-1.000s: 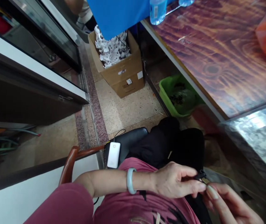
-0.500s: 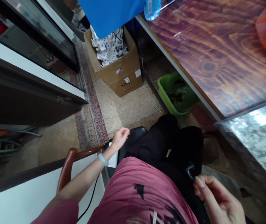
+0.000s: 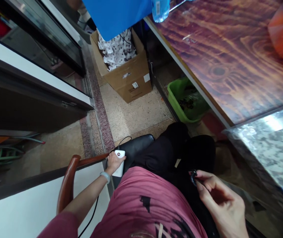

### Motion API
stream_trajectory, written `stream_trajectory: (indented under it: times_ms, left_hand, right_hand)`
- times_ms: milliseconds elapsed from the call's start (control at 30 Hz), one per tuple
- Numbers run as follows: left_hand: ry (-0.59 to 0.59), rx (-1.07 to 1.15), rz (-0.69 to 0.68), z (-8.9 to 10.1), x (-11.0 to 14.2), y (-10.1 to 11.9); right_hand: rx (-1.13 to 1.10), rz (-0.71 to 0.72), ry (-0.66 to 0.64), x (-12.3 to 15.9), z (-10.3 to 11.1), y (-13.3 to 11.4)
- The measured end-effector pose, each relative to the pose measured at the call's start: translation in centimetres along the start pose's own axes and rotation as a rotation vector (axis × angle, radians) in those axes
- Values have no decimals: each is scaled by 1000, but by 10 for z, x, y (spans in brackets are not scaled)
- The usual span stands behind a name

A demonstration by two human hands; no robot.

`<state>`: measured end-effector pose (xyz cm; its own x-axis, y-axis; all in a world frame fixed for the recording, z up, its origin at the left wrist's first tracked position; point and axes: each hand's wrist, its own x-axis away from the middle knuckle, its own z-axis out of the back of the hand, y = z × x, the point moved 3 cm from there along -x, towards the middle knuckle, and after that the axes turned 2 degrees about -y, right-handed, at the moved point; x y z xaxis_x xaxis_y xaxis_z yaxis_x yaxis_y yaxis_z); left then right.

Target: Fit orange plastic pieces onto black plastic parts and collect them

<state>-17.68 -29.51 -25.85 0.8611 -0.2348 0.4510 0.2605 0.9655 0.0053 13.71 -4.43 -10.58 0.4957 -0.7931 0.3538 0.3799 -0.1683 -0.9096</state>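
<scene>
My left hand (image 3: pixel 114 162), with a pale bangle at the wrist, is closed around a white rectangular device (image 3: pixel 118 170). The device has a small round dark mark near its top, and a thin black cable loops from that end. It rests on the black chair seat (image 3: pixel 138 147) beside my leg. My right hand (image 3: pixel 220 195) is raised over my right thigh, thumb and fingertips pinched on a small shiny dark ring-shaped piece (image 3: pixel 193 178). What exactly that piece is, I cannot make out.
A cardboard box (image 3: pixel 131 79) full of small white printed pieces stands on the floor ahead. Under the wood-patterned table (image 3: pixel 218 49) sits a green bin (image 3: pixel 177 102). A water bottle (image 3: pixel 160 11) is on the table edge. The wooden chair arm (image 3: pixel 68 181) is at left.
My left hand has moved down and left from above the seat onto the white device and gripped it. My right hand has shifted left and up with the small dark ring-shaped piece.
</scene>
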Motion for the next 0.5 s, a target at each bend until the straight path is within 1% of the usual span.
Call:
stream_trajectory:
  times_ms: [133, 233, 300, 367, 433, 500]
  left_hand:
    - [40, 47, -58, 9, 5, 0]
    - [85, 104, -162, 26, 13, 10]
    - [116, 149, -250, 41, 17, 27]
    - [141, 197, -345, 58, 24, 50]
    - [160, 239, -433, 77, 34, 79]
    - [169, 271, -518, 95, 48, 108]
  right_hand:
    - [-187, -9, 31, -7, -8, -3]
    - [-339, -22, -29, -17, -11, -2]
    - [-405, -91, -90, -26, -17, 0]
    - [-422, -152, -138, -35, -26, -1]
    - [-411, -142, -152, -43, -38, -8]
    - [-404, -59, -122, -50, -49, -23]
